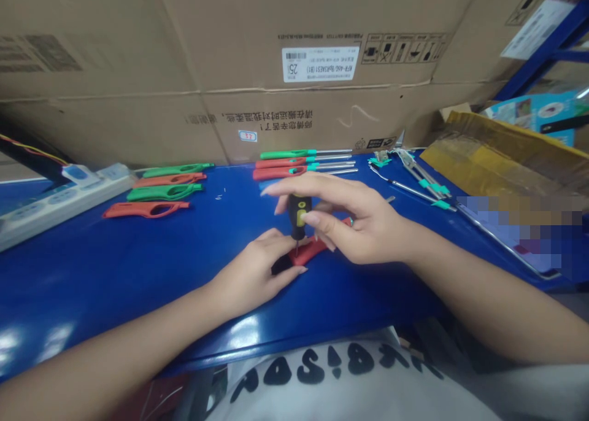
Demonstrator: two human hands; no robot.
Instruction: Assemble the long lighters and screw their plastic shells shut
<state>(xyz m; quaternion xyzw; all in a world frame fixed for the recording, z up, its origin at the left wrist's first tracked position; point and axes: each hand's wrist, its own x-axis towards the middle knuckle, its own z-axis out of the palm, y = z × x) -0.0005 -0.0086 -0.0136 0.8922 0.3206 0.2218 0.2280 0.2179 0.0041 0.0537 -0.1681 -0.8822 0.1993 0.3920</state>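
My right hand [354,221] is closed around a black and yellow screwdriver [298,215], held upright with its tip down on a red lighter [310,250]. That lighter lies on the blue table, partly covered by both hands. My left hand [262,264] grips the lighter's near end between thumb and fingers. Behind my right hand lie long-nosed lighters with metal tubes, a green one [285,154] and red ones [278,173]. To the left is a row of red and green lighter handles [163,193] without tubes.
A white power strip [59,203] lies at the left. Metal tubes with green collars [426,185] lie at the right, near a taped cardboard box [506,163] and a blurred-out device. A large cardboard carton [221,53] stands behind the blue table [138,267].
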